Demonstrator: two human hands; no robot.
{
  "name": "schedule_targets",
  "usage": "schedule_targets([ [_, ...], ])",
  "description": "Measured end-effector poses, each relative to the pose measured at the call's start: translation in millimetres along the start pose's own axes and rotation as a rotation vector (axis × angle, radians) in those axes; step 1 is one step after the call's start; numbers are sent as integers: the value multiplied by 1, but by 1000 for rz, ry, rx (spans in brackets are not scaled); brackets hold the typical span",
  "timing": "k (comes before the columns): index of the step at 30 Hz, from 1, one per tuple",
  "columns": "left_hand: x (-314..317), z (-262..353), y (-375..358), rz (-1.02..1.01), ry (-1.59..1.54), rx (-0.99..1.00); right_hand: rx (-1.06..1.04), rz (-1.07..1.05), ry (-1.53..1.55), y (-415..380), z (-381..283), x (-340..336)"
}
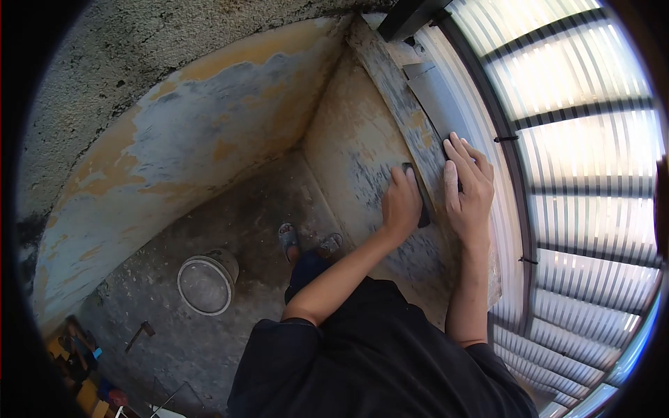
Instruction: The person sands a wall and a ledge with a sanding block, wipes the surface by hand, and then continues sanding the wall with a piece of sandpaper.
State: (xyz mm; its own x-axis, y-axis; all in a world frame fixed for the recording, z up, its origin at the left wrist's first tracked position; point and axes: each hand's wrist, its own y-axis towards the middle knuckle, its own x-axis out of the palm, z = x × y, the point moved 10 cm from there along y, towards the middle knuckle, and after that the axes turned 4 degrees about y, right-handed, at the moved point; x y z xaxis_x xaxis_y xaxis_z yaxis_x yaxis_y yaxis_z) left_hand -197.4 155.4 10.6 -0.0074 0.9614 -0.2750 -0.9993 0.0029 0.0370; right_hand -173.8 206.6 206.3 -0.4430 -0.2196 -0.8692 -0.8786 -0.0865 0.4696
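My left hand (402,207) is closed around a dark, flat hand tool (424,212), held against the patchy wall (359,143) just below the ledge. The hand covers most of the tool, so its exact kind is hidden. My right hand (471,187) lies on the ledge (411,115) at the top of this wall, its fingers stretched out and the thumb apart from them. Past its fingertips, a smooth grey flat piece (437,97) rests along the ledge. Grey smears and yellowish patches mark the wall around the tool.
On the concrete floor (244,209) stands a lidded bucket (205,285), left of my sandaled feet (288,240). A hammer-like tool (141,334) and assorted items (83,352) lie at lower left. A curved, patchy wall (209,118) rises on the left. Barred translucent panels (578,160) line the right.
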Motion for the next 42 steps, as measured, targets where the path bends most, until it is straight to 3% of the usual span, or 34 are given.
schedule_targets([
  [1,3,-3,4,-46,-33,-41,0,-3,-3,0,1,0],
  [3,-15,-2,47,72,23,35,-5,1,-8,0,-1,0],
  [5,-34,-15,106,86,-1,-46,1,9,-6,1,-1,1],
  [7,-48,-30,150,258,25,79,1,10,-20,-2,0,-1],
  [10,-41,-20,123,116,12,-42,-13,14,-21,-1,-1,-1],
  [12,-22,-15,67,143,-8,4,-13,18,-26,-1,-1,-2],
  [15,-12,-20,41,77,-122,14,-19,12,-23,1,-2,-1],
  [17,-18,-34,84,63,-34,-73,-13,-2,-20,-1,-2,0],
  [21,-60,-48,182,254,73,57,-19,7,-30,-1,-1,0],
  [24,-56,-44,162,207,80,17,-23,11,-29,-1,-2,-2],
  [26,-33,-37,110,60,-6,-80,-11,13,-26,-1,-1,-2],
  [29,-15,-26,41,129,6,101,-16,4,-25,1,-1,0],
  [31,-5,-29,40,35,7,21,-8,-3,-34,0,0,0],
  [37,-49,-63,177,198,107,-15,-10,10,-16,0,1,-1],
  [40,-58,-56,180,247,105,16,-21,15,-25,-1,0,-1],
  [42,-43,-43,132,104,106,-33,-16,16,-25,1,0,-2],
])
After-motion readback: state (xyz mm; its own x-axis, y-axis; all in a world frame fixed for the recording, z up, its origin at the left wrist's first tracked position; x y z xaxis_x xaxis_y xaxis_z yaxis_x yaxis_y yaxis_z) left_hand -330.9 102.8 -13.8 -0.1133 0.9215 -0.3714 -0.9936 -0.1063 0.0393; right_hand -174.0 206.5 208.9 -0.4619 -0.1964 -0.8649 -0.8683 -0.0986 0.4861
